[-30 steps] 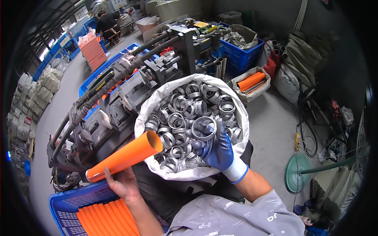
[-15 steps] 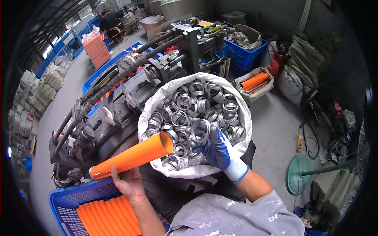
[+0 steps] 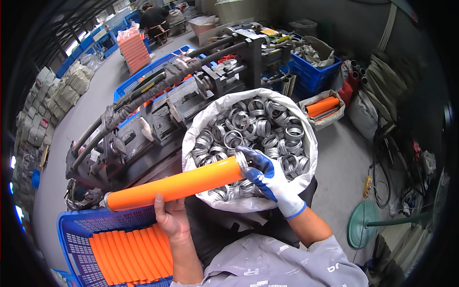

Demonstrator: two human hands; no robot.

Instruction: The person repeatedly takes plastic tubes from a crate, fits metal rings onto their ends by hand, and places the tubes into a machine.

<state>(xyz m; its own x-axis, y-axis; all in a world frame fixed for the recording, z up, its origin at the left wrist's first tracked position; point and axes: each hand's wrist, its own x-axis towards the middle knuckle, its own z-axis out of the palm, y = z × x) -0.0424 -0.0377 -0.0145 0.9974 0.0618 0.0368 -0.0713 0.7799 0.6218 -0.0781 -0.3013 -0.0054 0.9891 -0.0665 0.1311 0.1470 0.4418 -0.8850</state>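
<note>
Orange tube gripped by left hand | gloved right hand pinching ring | sack behind

Grey concrete floor carrying everything. Dark metal machine with thick hoses standing on it, centre-left. Blue crate of orange tubes sitting at lower left. Blue bin of scrap standing beyond machine, upper right. Small box holding orange tube lying beside it. Green round stand base resting at right. Stacked pale sacks lining far left.
</note>
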